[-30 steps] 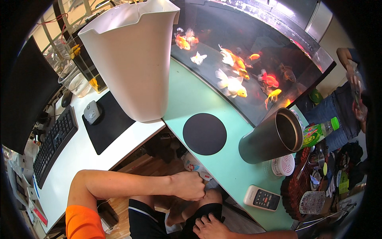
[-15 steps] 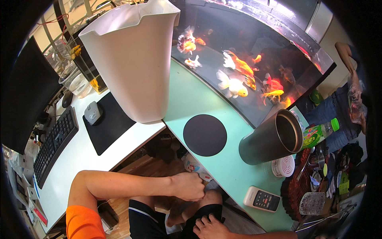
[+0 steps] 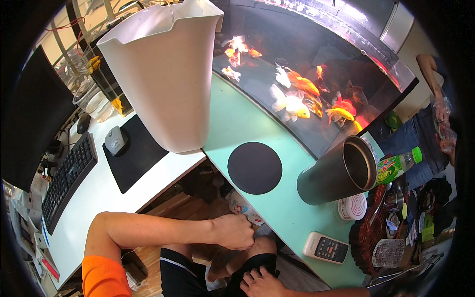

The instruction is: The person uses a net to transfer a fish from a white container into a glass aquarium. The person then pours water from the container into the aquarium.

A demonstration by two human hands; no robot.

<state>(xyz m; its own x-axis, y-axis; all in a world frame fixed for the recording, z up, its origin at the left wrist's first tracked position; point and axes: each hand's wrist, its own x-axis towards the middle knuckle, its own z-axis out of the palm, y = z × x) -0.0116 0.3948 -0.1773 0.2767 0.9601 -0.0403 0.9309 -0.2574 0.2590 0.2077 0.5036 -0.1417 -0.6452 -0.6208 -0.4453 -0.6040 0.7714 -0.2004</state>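
A: Item one, left hand (image 3: pixel 236 231): closed around a small white packet (image 3: pixel 243 207); most of the packet sits under the fingers and behind the counter (image 3: pixel 232 119) edge. Kind not legible.

B: Item two, right hand (image 3: pixel 261 284): resting on the dark shorts (image 3: pixel 198 272); its forearm runs off at the lower rim, palm side unseen.

A: Item three, monitor (image 3: pixel 29 128): left part lost in the black fisheye border.

B: Item four, second person (image 3: pixel 435 94) at right: only a forearm and jeans show; what the raised hand grips is a clear wrapper, contents too blurred.

A: Item five, clutter on the dark tray (image 3: pixel 391 232): pieces too small to sort.

B: Item six, fish tank (image 3: pixel 316 74): far end cropped by the top edge.
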